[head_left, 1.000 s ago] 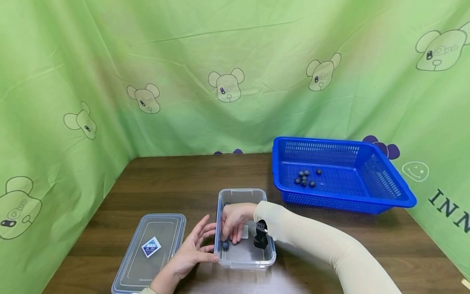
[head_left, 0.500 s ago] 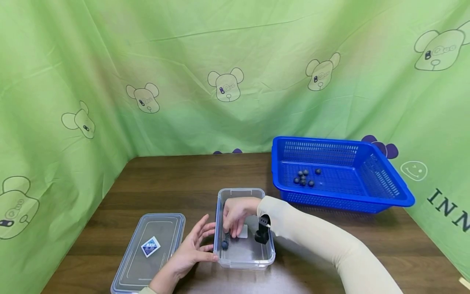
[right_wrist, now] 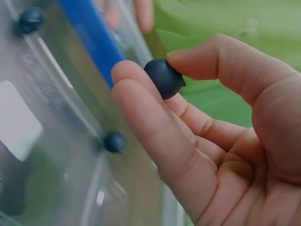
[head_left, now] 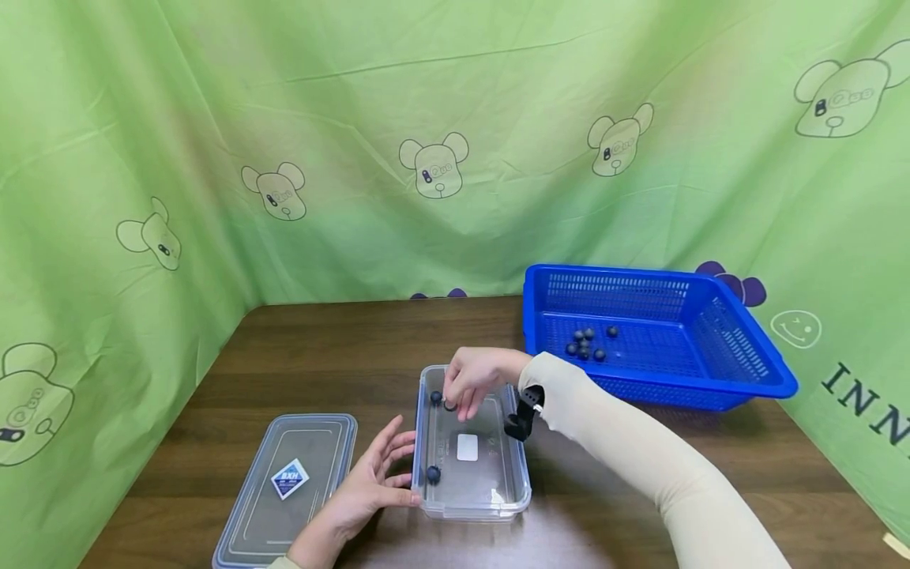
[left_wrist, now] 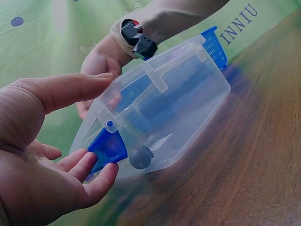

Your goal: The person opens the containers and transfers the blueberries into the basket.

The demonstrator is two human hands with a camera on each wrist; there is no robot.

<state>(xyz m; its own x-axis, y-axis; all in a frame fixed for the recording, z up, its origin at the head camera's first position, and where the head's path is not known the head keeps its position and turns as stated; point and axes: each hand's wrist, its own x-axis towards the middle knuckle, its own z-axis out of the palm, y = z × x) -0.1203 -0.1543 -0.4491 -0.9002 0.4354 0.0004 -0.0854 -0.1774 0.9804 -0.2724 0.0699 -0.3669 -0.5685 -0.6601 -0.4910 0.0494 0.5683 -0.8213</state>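
Observation:
My right hand is over the far end of a clear plastic food box, pinching a blueberry between thumb and fingertips; the right wrist view shows it plainly. Two other blueberries lie in the box along its left wall: one far blueberry and one near blueberry. Beside the box's left side, my left hand has its fingers spread, the thumb at the rim near the front corner. In the left wrist view those fingers are by a blue clip on the box's side.
A blue perforated basket stands at the back right with several blueberries on its floor. The box's clear lid, bearing a blue and white sticker, lies on the wooden table to the left. Green printed cloth hangs behind.
My right hand has risen from inside the box toward its far end, now with a blueberry in its fingertips. The box's white label is uncovered. My left hand has stayed put.

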